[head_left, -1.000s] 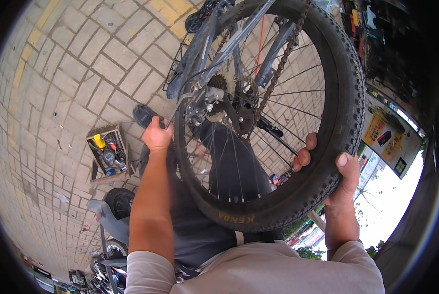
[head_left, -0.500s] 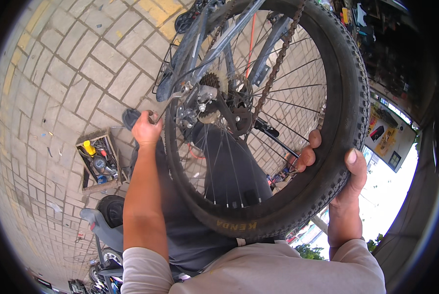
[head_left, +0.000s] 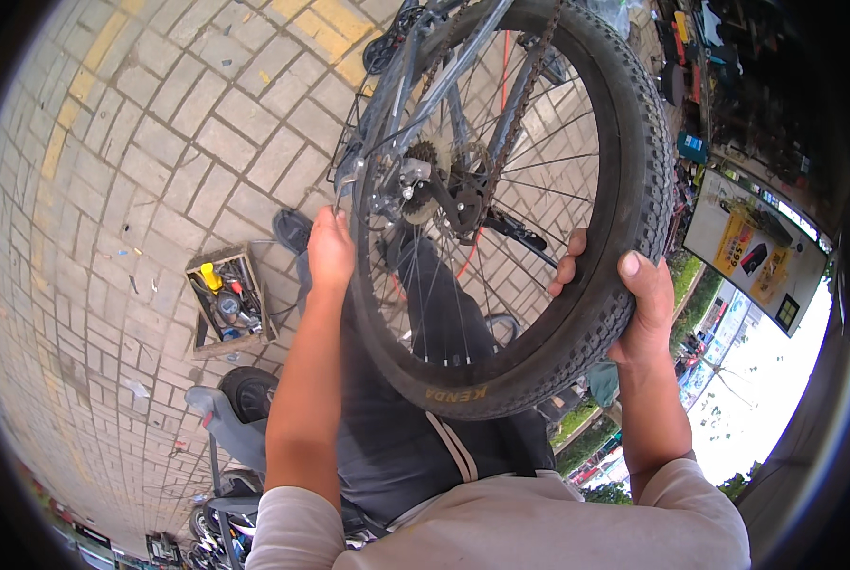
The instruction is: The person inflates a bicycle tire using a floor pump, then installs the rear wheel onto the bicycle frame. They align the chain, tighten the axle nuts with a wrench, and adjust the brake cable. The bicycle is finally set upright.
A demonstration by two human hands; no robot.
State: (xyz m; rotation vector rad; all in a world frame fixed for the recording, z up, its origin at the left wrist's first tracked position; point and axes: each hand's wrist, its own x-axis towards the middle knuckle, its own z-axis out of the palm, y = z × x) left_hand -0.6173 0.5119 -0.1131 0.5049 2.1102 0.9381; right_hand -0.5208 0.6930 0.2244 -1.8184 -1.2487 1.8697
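A bicycle's rear wheel, with a black knobby tyre (head_left: 634,190), thin spokes, a sprocket cluster (head_left: 444,185) and a chain, fills the upper middle of the view, held up in front of me. My right hand (head_left: 629,304) grips the tyre at its lower right, thumb on the outer tread and fingers curled inside the rim. My left hand (head_left: 330,252) rests on the tyre's left side, just below the grey frame's rear dropout (head_left: 368,180). Through the spokes my dark trousers show.
A small wooden box (head_left: 227,304) with tools and a yellow item sits on the paved ground at left. A dark shoe (head_left: 292,230) is beside it. Another small wheel with a grey frame (head_left: 235,408) stands at lower left. Shop goods and a poster (head_left: 753,247) line the right.
The wheel and bicycle have shifted slightly. My left hand stayed at the tyre's left side near the axle, and my right hand kept its grip on the tyre.
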